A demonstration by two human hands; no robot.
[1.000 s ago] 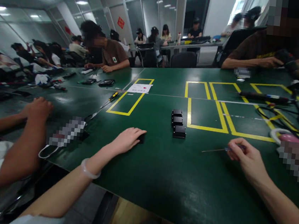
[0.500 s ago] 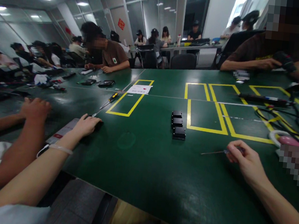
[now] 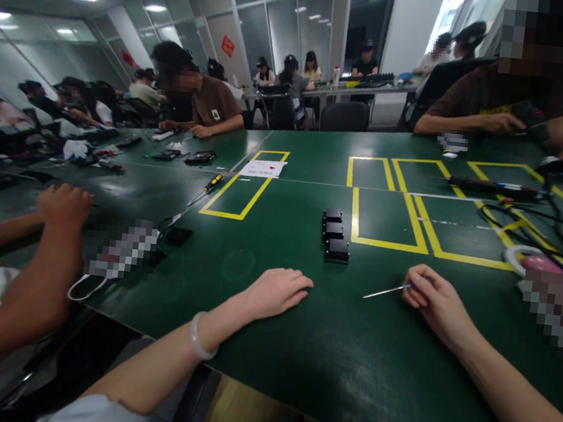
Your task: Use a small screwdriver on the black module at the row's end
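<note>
My right hand (image 3: 431, 297) is closed around the handle of a small screwdriver (image 3: 384, 292), whose thin metal shaft points left over the green table (image 3: 266, 357). Most of the handle is hidden in the fingers. Palm down, my left hand (image 3: 277, 293) rests low over the tabletop with its fingers loosely stretched out; nothing shows in it. Beyond and between the two hands, three black box-shaped parts stand in a row: a far one (image 3: 333, 215), a middle one (image 3: 333, 230) and a near one (image 3: 338, 250).
At left lie a black flat piece (image 3: 178, 236), a phone-like item (image 3: 124, 248) with a white cord, and a yellow-black screwdriver (image 3: 214, 182). A neighbour's arm (image 3: 57, 261) rests there. Yellow tape outlines (image 3: 388, 244), a white card (image 3: 263, 168) and dark cables (image 3: 532, 220) lie farther off.
My left hand has moved right, away from the black piece and the phone-like item at left. My right hand has shifted slightly left with the screwdriver.
</note>
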